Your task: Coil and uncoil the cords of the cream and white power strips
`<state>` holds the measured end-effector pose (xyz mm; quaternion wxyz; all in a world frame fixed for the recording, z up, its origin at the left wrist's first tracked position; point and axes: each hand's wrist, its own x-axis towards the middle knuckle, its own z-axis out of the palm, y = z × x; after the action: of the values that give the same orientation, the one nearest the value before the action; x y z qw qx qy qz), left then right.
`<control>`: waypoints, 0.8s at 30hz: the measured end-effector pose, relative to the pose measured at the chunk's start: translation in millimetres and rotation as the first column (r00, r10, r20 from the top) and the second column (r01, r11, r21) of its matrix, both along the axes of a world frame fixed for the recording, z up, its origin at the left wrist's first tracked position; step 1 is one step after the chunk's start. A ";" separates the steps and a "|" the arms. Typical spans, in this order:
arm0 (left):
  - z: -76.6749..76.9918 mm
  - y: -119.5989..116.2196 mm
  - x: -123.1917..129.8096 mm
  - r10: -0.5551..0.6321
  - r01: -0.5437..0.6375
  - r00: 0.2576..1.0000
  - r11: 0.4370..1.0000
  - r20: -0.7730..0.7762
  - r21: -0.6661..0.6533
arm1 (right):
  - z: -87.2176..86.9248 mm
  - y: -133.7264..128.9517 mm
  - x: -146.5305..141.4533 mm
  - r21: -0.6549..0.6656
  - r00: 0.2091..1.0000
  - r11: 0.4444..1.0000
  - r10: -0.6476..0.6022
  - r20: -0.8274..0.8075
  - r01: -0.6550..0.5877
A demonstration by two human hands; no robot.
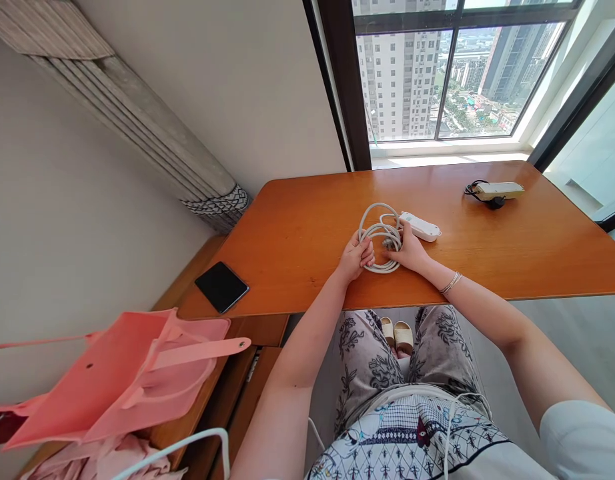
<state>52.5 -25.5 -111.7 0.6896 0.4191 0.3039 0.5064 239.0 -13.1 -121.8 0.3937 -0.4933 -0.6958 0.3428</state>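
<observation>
A white cable (382, 268) lies looped in several coils near the table's front edge, joined to a white power strip (420, 227). My left hand (356, 256) is closed round the left side of the coils. On their right side, my right hand (408, 251) has its fingers and thumb round the cable, beside the near end of the strip. A plug (387, 244) shows inside the loops, close to my right fingertips.
The brown table (297, 233) holds a black tablet (222, 287) at the left and another power strip (498, 191) with a black cord at the back right. A pink bag (122, 380) stands left of the table. Beyond is a window (447, 80).
</observation>
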 end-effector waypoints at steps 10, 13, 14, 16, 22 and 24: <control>-0.9 -0.1 -0.1 -0.023 0.024 0.999 0.999 -0.041 0.023 | -4.0 3.5 -0.3 -0.058 0.992 0.998 0.026 -0.122 -0.034; -0.8 0.9 -1.4 -0.001 0.002 0.999 1.000 -0.040 0.026 | -7.8 4.7 -1.5 -0.095 0.960 0.983 0.128 -0.249 -0.155; -0.6 1.3 -1.8 0.008 -0.008 0.999 1.000 -0.038 0.020 | -8.2 4.5 -2.0 -0.095 0.952 0.980 0.145 -0.271 -0.176; 0.1 1.8 -2.5 0.025 -0.025 0.999 1.000 -0.035 -0.001 | -7.4 3.6 -2.7 -0.082 0.948 0.981 0.147 -0.281 -0.176; 3.9 1.3 -2.1 0.070 -0.072 0.996 0.997 -0.054 -0.031 | 5.4 7.9 5.5 0.050 0.950 0.996 -0.060 -0.307 0.079; 5.0 1.8 -1.2 0.132 -0.136 0.989 0.989 -0.062 -0.051 | 9.6 12.0 13.4 0.104 0.945 0.979 -0.140 -0.295 0.177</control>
<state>51.3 -23.7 -106.7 0.6561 0.3934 0.3652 0.5306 252.3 -1.2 -112.2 0.5475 -0.4665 -0.6102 0.3321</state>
